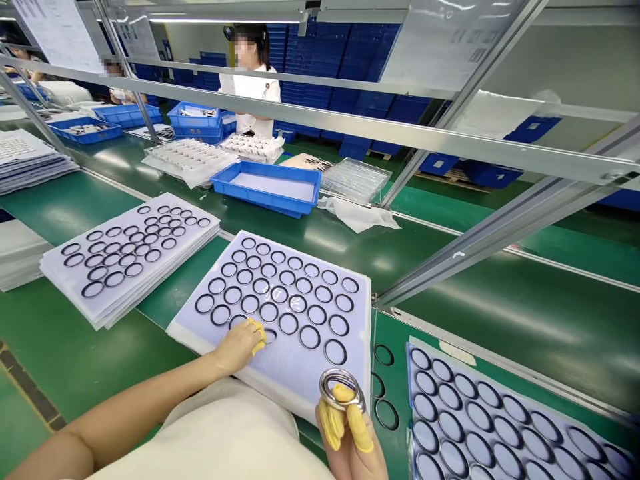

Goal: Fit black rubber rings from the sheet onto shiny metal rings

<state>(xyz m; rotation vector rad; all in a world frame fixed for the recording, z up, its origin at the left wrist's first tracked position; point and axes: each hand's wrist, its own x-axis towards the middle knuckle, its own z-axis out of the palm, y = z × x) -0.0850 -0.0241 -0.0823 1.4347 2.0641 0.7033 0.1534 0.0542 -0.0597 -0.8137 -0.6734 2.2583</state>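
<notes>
Cream fabric garment lies nearest. The left hand, in yellow finger covers, is at a thin dark ring on a white, ring-covered sheet; whether it grips, I cannot tell. Rightward, the yellow-tipped right hand clasps shiny silver metal rings, near loose black rings.

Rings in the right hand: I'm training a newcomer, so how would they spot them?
Find the central pale sheet of dark-edged rings on the green table. At its near right corner, the right hand, in yellow finger covers, grips silvery rings. They are bunched together, unlike those laid out singly.
</notes>
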